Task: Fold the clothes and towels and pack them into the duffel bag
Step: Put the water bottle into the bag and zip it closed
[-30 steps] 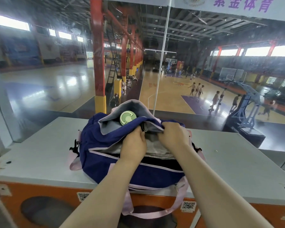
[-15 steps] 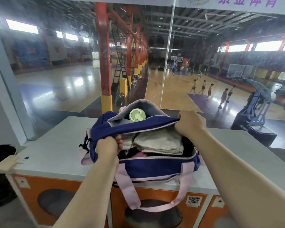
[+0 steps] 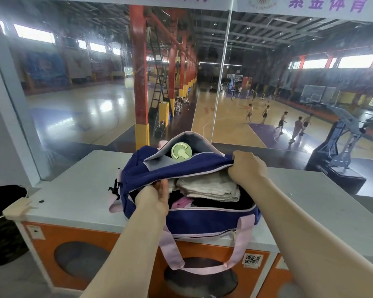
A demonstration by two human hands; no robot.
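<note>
Grey table (image 3: 73, 196) carries the duffel bag (image 3: 202, 220), folded towel (image 3: 207, 187) inside. Right hand (image 3: 247, 167) grips the upper flap; left hand (image 3: 154, 197) pinches the near edge. Best pull both edges level before zipping.

Head-worn view, forward and downward

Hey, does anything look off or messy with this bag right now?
Nothing is spilled or damaged. The duffel bag sits at the counter's front edge with its pink strap dangling over. The folded towel lies flat inside, and a green bottle lid pokes from the back pocket.
</note>
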